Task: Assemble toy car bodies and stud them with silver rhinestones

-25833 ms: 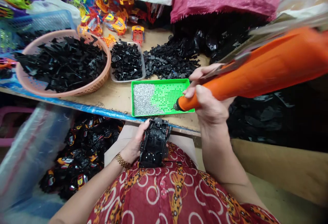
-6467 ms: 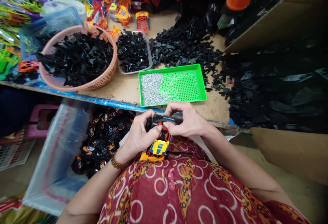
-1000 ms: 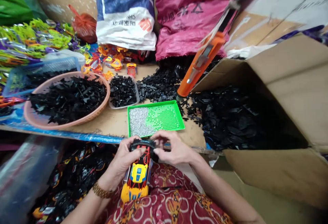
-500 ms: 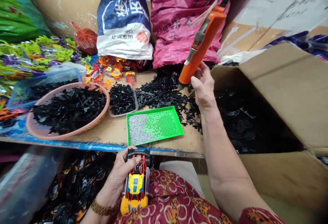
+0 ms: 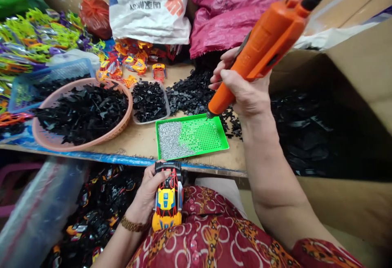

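My left hand (image 5: 149,190) is closed round the front end of a toy car (image 5: 167,198), yellow and blue with a red frame and black wheels, held low in front of my body. My right hand (image 5: 245,86) grips an orange electric screwdriver (image 5: 254,51) with a black cord at its top. The tool leans, its tip down over the far right part of a green perforated tray (image 5: 225,145). Small silvery screws (image 5: 170,139) are heaped in the tray's left side, with others sitting in its holes.
A pink basket (image 5: 39,131) and a clear tub (image 5: 151,121) hold black plastic parts. More black parts (image 5: 192,92) lie loose behind the tray. An open cardboard box (image 5: 337,194) stands at the right. Sacks (image 5: 150,16) and car shells (image 5: 134,63) line the back.
My right hand has brought the screwdriver down and closer, from beside the pink sack to over the tray, and turned it. The view has tilted downward; my left hand still holds the car.
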A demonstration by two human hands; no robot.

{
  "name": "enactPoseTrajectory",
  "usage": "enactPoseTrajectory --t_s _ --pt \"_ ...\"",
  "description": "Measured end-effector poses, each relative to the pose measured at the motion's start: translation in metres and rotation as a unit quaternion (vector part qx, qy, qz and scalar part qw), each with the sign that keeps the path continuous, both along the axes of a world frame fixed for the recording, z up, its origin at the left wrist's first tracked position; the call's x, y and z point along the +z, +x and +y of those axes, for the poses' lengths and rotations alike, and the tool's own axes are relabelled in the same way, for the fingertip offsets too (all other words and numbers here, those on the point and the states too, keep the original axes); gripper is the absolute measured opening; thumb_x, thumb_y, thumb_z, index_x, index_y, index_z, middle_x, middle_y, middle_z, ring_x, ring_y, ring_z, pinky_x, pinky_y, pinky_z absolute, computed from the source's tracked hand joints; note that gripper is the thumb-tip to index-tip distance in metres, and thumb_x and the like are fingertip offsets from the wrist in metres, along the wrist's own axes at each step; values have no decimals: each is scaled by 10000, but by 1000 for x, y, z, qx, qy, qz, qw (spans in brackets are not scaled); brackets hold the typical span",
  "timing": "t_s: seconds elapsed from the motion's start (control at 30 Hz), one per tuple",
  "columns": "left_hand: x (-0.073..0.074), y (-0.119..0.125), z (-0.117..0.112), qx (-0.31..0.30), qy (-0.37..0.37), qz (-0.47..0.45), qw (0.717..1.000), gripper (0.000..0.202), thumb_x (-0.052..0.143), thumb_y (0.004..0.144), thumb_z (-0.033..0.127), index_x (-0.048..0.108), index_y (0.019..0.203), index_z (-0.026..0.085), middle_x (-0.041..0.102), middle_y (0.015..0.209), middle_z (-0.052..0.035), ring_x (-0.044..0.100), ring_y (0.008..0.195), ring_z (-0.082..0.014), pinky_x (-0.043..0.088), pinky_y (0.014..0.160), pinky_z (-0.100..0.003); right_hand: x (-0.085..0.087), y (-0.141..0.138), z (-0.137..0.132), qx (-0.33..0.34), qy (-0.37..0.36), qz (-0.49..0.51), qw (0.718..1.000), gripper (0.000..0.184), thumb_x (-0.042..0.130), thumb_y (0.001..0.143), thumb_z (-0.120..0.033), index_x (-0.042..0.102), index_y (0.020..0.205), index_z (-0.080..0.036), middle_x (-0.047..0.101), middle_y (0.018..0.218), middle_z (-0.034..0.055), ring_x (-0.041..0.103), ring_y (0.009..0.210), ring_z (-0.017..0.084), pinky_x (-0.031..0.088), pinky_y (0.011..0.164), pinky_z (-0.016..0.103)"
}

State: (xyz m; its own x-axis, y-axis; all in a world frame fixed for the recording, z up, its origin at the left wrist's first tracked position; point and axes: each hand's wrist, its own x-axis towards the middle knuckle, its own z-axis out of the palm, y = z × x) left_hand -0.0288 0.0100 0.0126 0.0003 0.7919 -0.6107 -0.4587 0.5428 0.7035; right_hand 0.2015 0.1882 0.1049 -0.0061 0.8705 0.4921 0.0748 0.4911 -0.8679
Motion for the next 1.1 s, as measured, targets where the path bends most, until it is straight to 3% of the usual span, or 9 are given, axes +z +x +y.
enactPoseTrajectory --t_s 0.13,0.3,0.4,0.53,0.83,1.1 --pt "0 1 5 15 -19 8 1000 339 926 505 290 657 655 148 650 539 28 559 428 -93 493 447 -199 -15 -8 -25 0 -32 28 999 384 738 863 -539 615 1111 -273 673 1008 32 716 736 194 646 689 404" --pt "-2 11 13 -7 -28 -14 999 335 929 483 274 651 612 139 630 500 31 543 403 -84 465 420 -186 -34 -13 -50 -43 -27 21 998 334 765 859 -502 622 1069 -286 661 983 27 720 857 213 647 735 399" --pt "-7 15 14 -9 -36 -23 999 331 929 499 275 651 620 144 636 504 36 548 401 -82 468 417 -182 -41 -15 -58 -27 -23 41 999 291 782 848 -474 624 1014 -296 653 955 -4 682 704 151 627 643 348" --pt "-14 16 15 -9 -37 -30 999 319 934 518 271 661 629 147 639 507 43 549 401 -76 466 415 -174 -51 -16 -59 12 -32 88 996 287 800 828 -444 624 994 -290 662 922 -36 615 553 99 595 545 310" --pt "-18 14 17 -17 -39 -44 998 336 950 537 289 655 611 145 619 514 51 525 412 -61 453 412 -168 -65 -19 -54 5 -28 97 995 260 814 808 -450 647 962 -324 661 886 -57 609 543 106 572 543 313" --pt "-15 14 18 -10 -45 -68 997 341 970 484 256 672 600 140 640 503 41 539 391 -66 454 396 -163 -68 -20 -52 17 -30 109 993 220 794 827 -350 646 982 -299 658 908 -60 627 553 86 584 540 277"
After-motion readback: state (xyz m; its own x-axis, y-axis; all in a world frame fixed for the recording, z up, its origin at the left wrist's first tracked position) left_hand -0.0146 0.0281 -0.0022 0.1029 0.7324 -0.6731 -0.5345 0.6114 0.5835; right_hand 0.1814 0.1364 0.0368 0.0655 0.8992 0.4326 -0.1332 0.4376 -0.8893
